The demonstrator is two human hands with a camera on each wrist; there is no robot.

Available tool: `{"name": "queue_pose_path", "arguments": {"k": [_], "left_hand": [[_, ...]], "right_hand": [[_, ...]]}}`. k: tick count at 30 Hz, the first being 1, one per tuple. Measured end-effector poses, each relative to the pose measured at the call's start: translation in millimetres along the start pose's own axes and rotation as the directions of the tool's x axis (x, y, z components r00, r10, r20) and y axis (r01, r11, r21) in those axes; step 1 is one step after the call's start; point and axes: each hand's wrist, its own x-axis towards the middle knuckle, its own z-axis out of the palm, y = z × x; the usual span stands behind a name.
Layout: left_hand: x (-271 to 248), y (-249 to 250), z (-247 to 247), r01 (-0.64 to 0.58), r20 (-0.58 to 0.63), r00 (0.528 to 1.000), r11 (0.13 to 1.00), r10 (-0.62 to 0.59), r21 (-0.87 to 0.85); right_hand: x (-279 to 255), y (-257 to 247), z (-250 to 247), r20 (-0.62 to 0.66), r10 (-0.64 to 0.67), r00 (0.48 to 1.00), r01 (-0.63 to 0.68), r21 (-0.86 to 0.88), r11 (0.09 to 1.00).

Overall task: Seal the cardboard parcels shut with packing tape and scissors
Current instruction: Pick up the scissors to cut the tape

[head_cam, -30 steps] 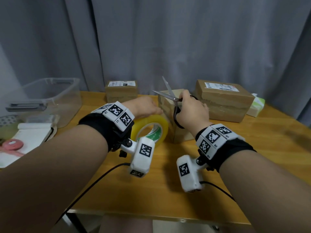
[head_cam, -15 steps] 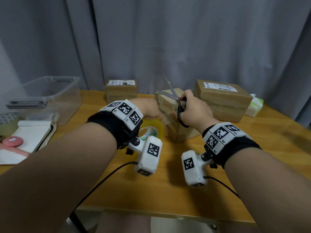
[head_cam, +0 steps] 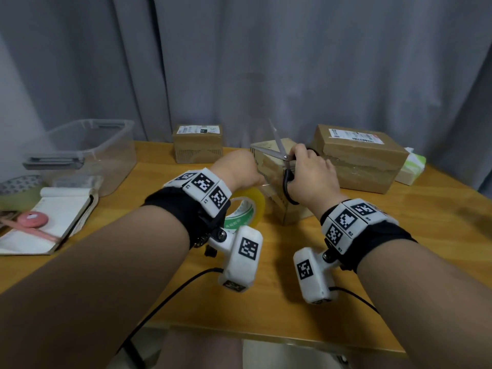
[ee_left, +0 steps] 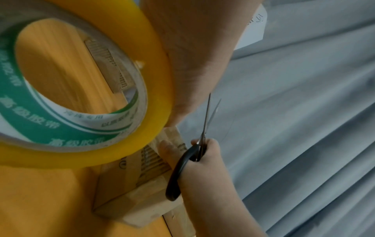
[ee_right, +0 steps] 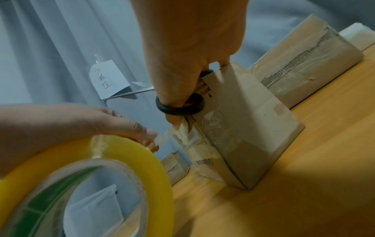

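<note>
A small brown parcel (head_cam: 274, 166) stands tilted at mid-table, with clear tape over its near face (ee_right: 219, 128). My left hand (head_cam: 239, 169) grips a yellow packing tape roll (head_cam: 249, 206) just left of it. A clear strip of tape (ee_right: 168, 137) runs from the roll to the parcel. My right hand (head_cam: 308, 174) holds black-handled scissors (head_cam: 279, 150) against the parcel's top edge, with the blades spread and pointing up and left. The left wrist view shows the roll (ee_left: 101, 112) close up and the scissors (ee_left: 205, 128) beyond it.
Two more parcels stand at the back: a small one (head_cam: 197, 143) and a larger one (head_cam: 359, 158) at the right, with a tissue pack (head_cam: 410, 169) behind it. At the left are a clear plastic bin (head_cam: 85, 153), an open notebook (head_cam: 48, 219) and a pink tape measure (head_cam: 33, 219).
The small parcel has tipped from upright to tilted. Both hands have shifted slightly right with the roll and the scissors. The blades stay spread.
</note>
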Motion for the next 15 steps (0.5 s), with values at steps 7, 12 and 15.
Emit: {"name": "queue_pose_path", "arguments": {"k": [7, 12, 15], "left_hand": [[2.2, 1.3, -2.8, -0.037, 0.028, 0.999, 0.996, 0.035, 0.082], [0.8, 2.9, -12.4, -0.018, 0.068, 0.998, 0.994, 0.011, 0.108], [-1.3, 9.6, -10.3, -0.009, 0.073, 0.997, 0.996, 0.003, 0.093]], "right_hand": [[1.2, -3.0, -5.3, 0.058, -0.020, 0.998, 0.022, -0.042, 0.999], [9.8, 1.3, -34.7, 0.146, 0.063, 0.987, -0.106, 0.310, 0.945], [-0.9, 2.7, -60.2, 0.126, 0.043, 0.991, -0.092, 0.409, 0.908]]}}
